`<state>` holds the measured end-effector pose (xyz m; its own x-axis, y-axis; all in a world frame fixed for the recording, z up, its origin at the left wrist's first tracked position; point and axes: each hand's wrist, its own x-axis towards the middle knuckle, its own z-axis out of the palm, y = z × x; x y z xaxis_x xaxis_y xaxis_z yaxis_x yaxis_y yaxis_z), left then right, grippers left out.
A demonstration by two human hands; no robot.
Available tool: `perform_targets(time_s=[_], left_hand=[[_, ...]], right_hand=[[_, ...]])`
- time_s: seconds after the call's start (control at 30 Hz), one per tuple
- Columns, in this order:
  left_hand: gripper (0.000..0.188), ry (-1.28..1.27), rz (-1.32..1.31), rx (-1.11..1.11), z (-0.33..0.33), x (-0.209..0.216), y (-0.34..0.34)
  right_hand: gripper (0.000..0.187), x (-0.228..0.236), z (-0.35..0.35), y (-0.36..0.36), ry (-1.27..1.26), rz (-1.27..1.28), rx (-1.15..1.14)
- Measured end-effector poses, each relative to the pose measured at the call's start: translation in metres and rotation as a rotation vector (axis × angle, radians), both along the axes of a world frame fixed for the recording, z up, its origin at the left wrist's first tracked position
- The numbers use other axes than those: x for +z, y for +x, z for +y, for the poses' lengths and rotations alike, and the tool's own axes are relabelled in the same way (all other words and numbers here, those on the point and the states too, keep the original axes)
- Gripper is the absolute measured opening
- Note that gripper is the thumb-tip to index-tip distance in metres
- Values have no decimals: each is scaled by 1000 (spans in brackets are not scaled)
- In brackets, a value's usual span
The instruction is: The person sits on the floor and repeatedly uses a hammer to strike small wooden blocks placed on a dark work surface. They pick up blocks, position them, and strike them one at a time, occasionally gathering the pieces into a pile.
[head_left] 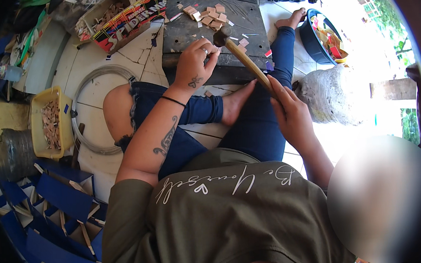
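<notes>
My right hand (291, 112) is wrapped round the wooden handle of a hammer (250, 64). The hammer slants up to the left, and its dark head is beside the fingertips of my left hand (196, 62). That hand is closed in a pinch above the near part of a low black work block (181, 46); whatever sits between its fingers is too small or hidden to make out. A loose pile of small flat wooden pieces (211, 18) lies on the block beyond my hands. A few pale scraps are scattered around the pile.
On the left are a printed cardboard box (122, 31) of wood bits, a wire coil (80, 91), a yellow basin (36, 113) of small wooden pieces and stacked blue boxes (62, 193). A blue tub (308, 41) with coloured pieces stands right, near a plastic-wrapped bundle (331, 93).
</notes>
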<state>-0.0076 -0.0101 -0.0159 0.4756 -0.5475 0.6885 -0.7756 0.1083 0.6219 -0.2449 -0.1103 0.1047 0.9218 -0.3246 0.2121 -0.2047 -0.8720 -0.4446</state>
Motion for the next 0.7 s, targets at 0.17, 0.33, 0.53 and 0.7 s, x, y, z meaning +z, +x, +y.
perform_targets(time_s=[0.17,0.33,0.53,0.7], left_hand=[[10,-19,-11,4,0,0,0],[10,-23,-6,-5,-1,-2,1],[12,17,-45,56,-1,0,-3],[10,61,-129,170,6,13,1]], right_hand=[[52,-4,2,1,-22,-106,14],[52,-9,-1,3,45,-30,-4],[51,-12,-4,2,158,30,18],[46,-15,-12,0,294,-123,-46]])
